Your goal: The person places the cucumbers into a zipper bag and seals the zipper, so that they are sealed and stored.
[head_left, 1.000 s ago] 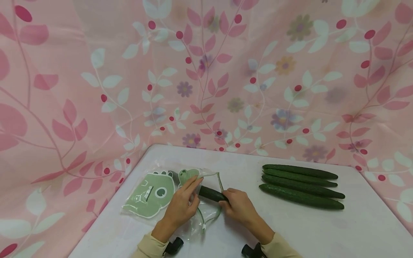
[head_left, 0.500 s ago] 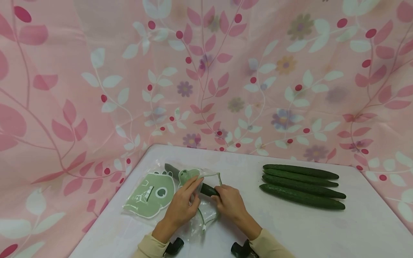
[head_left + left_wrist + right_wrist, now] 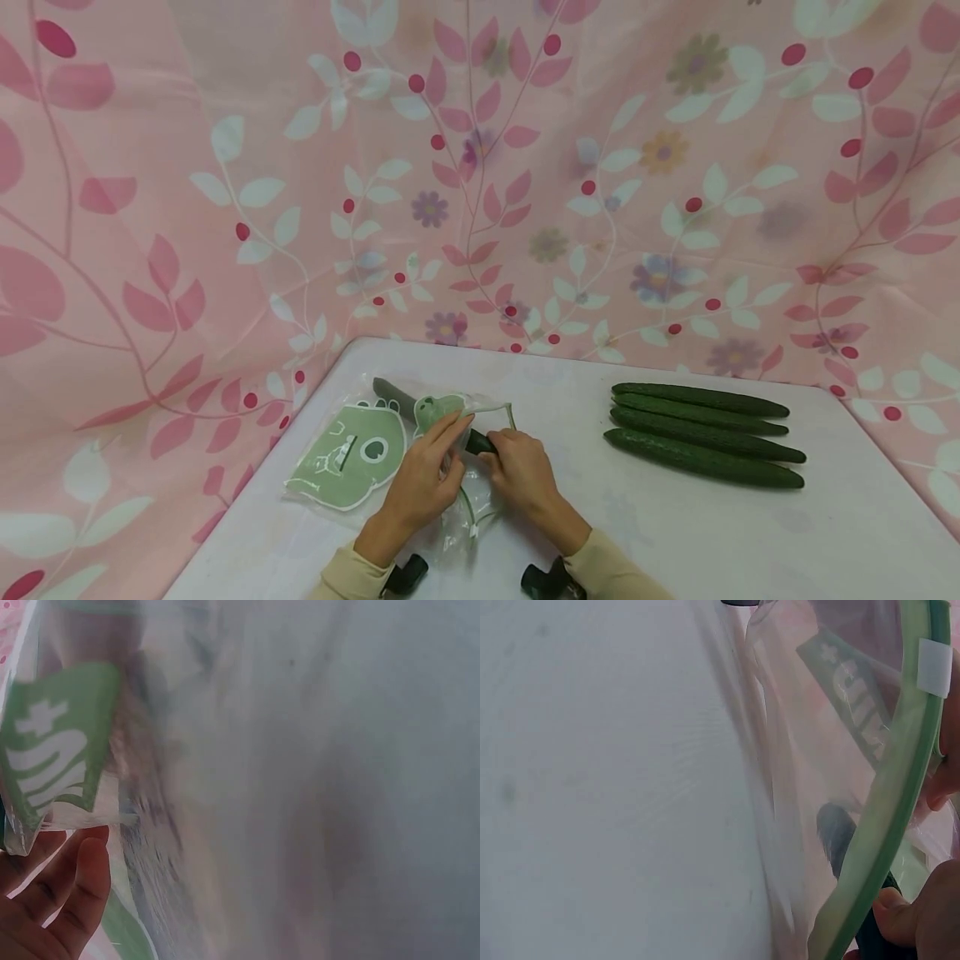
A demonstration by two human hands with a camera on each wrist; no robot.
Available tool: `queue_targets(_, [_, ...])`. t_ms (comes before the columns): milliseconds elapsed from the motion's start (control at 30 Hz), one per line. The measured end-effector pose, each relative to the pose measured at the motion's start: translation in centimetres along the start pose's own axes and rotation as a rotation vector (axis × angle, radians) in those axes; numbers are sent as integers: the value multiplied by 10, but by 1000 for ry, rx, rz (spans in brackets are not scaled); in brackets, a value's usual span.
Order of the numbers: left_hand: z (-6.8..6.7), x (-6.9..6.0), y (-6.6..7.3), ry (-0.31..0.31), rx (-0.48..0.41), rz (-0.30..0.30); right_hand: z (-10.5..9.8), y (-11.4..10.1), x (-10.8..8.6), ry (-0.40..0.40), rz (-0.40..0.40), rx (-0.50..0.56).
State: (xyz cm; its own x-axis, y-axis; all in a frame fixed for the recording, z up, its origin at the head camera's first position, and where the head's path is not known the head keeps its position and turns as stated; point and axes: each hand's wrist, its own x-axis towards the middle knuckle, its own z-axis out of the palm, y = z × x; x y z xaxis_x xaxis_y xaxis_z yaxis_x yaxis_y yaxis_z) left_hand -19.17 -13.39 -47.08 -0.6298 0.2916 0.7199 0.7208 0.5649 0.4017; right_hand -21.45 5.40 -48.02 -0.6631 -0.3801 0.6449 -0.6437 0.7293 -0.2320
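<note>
A clear zip bag (image 3: 347, 454) with a green monster print lies on the table's left side, its mouth facing right. One cucumber (image 3: 482, 442) lies partly inside, its far end showing dark through the plastic. My left hand (image 3: 423, 475) holds the bag near its mouth, thumb and fingers about the plastic. My right hand (image 3: 522, 471) grips the cucumber's near end at the opening. In the right wrist view the green zip strip (image 3: 889, 817) crosses in front of the cucumber, and my right hand (image 3: 922, 911) pinches its end.
Several cucumbers (image 3: 705, 457) lie side by side on the right of the white table (image 3: 675, 542). A pink floral cloth (image 3: 480, 167) hangs behind the table. Black wrist devices (image 3: 405, 575) sit under both forearms.
My right hand has moved left toward my left hand, and the cucumber has slid deeper into the bag, up and to the left. My left hand has stayed in place.
</note>
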Motion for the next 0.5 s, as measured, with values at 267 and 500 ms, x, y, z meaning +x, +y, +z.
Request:
queue_targets(267, [0, 0, -1, -9, 8, 8, 11, -4, 4, 31, -8, -16])
queue_targets(500, [0, 0, 0, -31, -9, 24, 17, -9, 9, 33, 0, -31])
